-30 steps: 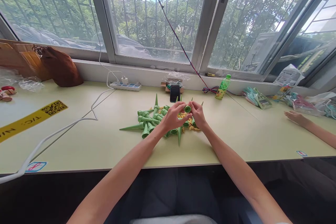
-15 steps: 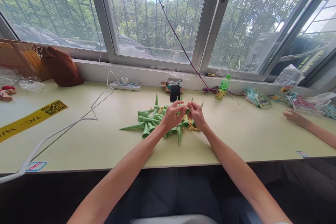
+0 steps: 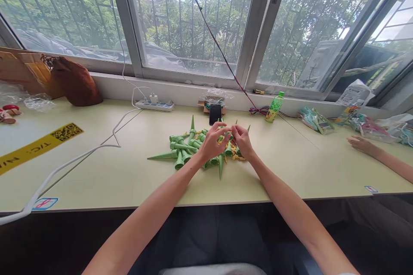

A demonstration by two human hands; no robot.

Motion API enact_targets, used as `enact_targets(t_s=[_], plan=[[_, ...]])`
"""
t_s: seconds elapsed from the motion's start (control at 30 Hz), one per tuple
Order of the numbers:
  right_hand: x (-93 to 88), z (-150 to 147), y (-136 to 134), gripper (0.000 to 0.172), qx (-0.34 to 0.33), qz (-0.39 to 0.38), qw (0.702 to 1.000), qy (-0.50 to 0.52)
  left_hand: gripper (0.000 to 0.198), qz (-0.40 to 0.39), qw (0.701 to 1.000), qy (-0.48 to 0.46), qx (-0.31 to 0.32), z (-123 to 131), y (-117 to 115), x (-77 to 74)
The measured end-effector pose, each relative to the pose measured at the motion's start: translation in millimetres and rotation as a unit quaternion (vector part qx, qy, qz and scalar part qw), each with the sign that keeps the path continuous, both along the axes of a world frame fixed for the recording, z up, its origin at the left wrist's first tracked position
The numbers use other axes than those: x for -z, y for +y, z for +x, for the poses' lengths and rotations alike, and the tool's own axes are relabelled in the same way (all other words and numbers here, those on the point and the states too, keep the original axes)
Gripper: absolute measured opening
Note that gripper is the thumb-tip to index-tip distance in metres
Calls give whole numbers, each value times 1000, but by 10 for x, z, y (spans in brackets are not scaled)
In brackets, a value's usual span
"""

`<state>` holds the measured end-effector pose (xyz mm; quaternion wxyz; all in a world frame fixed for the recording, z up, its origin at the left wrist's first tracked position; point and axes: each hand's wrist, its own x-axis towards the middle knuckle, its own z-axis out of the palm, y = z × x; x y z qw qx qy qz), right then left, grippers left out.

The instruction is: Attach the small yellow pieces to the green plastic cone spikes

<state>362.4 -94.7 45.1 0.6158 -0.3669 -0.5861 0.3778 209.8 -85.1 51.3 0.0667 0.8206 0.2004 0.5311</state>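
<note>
I note the right hand (image 3: 241, 141) apparently pinching one rounded green plastic piece (image 3: 229, 136); the left hand (image 3: 211, 142), curved alongside: grip, cannot tell. Smooth tapered cones (image 3: 183, 146) heaped, one bottle (image 3: 274, 108).

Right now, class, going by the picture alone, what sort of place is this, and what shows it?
Probably a shared workroom, though that is a guess: a long table runs beneath windows, green cones lie piled on it, and another person's hand is at the table farther right.
</note>
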Motion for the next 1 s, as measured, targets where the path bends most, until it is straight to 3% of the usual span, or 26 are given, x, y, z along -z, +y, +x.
enact_targets(t_s=[1.0], plan=[[31, -2, 39, 39, -5, -2, 1000, -8, 29, 25, 997, 62, 49, -18, 0, 42]])
